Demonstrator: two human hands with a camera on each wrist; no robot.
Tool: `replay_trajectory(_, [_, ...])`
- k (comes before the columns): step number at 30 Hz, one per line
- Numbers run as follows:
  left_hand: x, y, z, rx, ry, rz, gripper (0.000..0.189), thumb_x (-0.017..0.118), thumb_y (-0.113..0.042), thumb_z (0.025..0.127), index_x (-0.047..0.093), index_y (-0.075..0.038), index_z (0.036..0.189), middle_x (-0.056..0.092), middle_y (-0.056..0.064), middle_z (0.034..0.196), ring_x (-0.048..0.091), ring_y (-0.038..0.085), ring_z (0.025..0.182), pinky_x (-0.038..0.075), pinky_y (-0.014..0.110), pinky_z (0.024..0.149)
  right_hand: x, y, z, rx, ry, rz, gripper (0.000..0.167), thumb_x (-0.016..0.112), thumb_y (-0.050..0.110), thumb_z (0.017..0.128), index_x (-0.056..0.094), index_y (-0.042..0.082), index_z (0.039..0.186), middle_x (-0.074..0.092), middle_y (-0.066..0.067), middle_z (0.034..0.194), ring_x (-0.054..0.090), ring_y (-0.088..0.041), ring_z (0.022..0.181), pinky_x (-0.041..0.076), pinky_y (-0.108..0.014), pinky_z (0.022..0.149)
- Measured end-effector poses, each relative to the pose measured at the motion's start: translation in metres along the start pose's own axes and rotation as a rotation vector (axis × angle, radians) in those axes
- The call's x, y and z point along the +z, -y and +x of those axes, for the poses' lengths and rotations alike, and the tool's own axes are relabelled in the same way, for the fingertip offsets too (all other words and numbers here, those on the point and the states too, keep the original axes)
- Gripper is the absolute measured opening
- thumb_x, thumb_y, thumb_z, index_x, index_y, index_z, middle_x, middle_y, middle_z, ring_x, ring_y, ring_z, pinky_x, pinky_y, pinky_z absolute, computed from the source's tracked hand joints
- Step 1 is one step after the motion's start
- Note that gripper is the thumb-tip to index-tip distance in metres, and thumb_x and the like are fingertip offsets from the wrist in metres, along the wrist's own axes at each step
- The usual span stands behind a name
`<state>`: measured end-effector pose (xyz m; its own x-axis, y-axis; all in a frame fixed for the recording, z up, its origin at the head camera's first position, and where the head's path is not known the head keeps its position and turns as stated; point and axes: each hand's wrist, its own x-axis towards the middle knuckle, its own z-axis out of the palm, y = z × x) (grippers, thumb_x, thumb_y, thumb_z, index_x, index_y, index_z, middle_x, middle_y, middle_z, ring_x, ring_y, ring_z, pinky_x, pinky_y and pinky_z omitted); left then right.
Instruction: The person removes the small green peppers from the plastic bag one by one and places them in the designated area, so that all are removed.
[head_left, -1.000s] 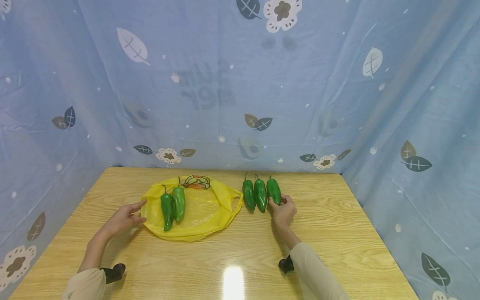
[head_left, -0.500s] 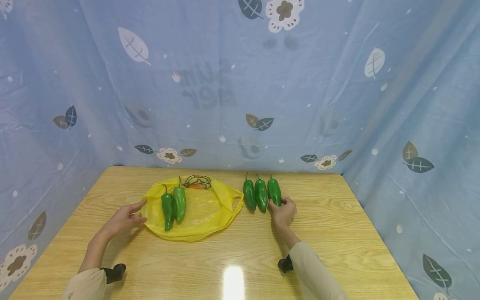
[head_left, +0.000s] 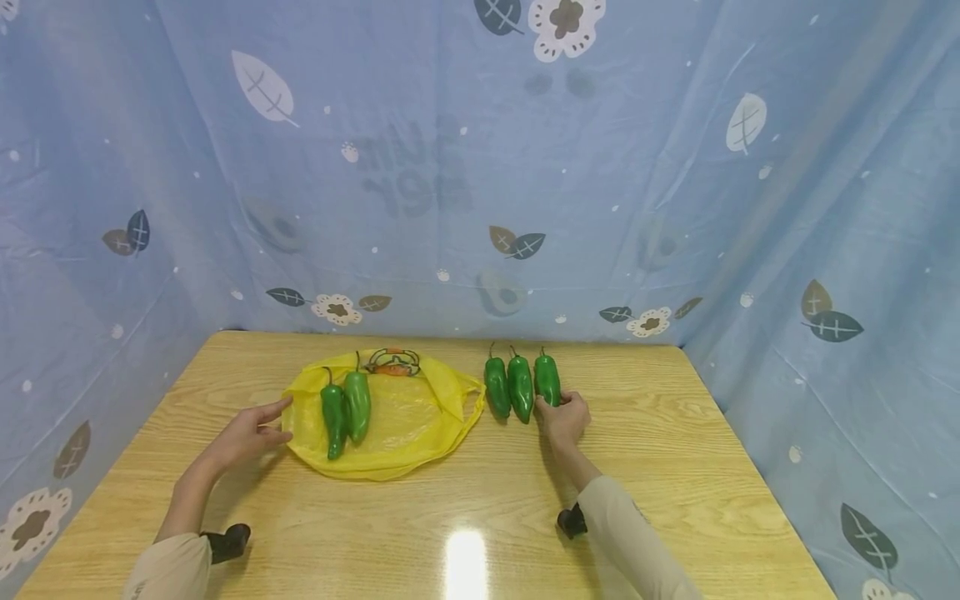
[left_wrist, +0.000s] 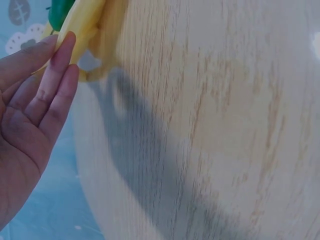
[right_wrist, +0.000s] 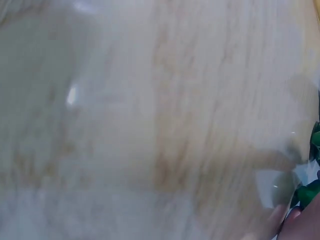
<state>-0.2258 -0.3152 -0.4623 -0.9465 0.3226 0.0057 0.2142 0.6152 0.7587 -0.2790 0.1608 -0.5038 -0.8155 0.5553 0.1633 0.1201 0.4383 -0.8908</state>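
Observation:
My left hand (head_left: 250, 436) reaches the left edge of a yellow plastic bag (head_left: 397, 433) lying flat. Its fairly straight fingertips touch the bag's edge; the left wrist view shows the palm and fingers (left_wrist: 57, 95) beside the yellow plastic. Two long green peppers lie on the bag's left part, a darker one (head_left: 333, 421) and a lighter one (head_left: 357, 408). My right hand (head_left: 564, 417) grips the lower tip of another green pepper (head_left: 547, 379) between thumb and fingers. Only a sliver of that hand (right_wrist: 302, 222) shows in the right wrist view.
Two more green peppers, one (head_left: 496, 387) and another (head_left: 520, 389), lie side by side just left of the gripped one. Everything rests on a wooden table (head_left: 360, 533). A blue patterned curtain (head_left: 442, 167) encloses its back and sides.

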Motion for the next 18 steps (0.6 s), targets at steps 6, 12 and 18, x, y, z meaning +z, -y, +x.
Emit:
replay_trajectory(6, [0.000,0.001,0.001,-0.001,0.001,0.023,0.065,0.063,-0.007,0.092,0.028,0.017,0.141,0.028,0.043,0.140,0.050,0.056,0.111,0.051,0.028,0.069,-0.002,0.005,-0.001,0.044,0.049,0.001,0.041,0.077,0.010,0.079,0.062,-0.012,0.110,0.063,-0.026,0.103,0.060,-0.038,0.098,0.050,-0.046,0.084])
replay_trajectory(12, [-0.002,0.000,0.000,-0.015,0.007,0.031,0.065,0.063,-0.008,0.092,0.028,0.017,0.141,0.028,0.044,0.139,0.051,0.054,0.111,0.052,0.030,0.070,-0.009,0.013,0.001,0.126,0.115,0.062,0.052,0.074,0.015,0.084,0.054,-0.014,0.123,0.057,-0.029,0.119,0.054,-0.041,0.112,0.048,-0.046,0.091])
replay_trajectory(18, [-0.001,0.002,0.001,-0.010,0.013,0.034,0.065,0.063,-0.008,0.093,0.027,0.018,0.141,0.029,0.045,0.137,0.052,0.053,0.110,0.052,0.029,0.070,-0.016,0.026,0.002,0.073,-0.013,0.273,0.037,0.066,0.007,0.088,0.057,-0.013,0.118,0.057,-0.026,0.116,0.054,-0.035,0.107,0.046,-0.036,0.092])
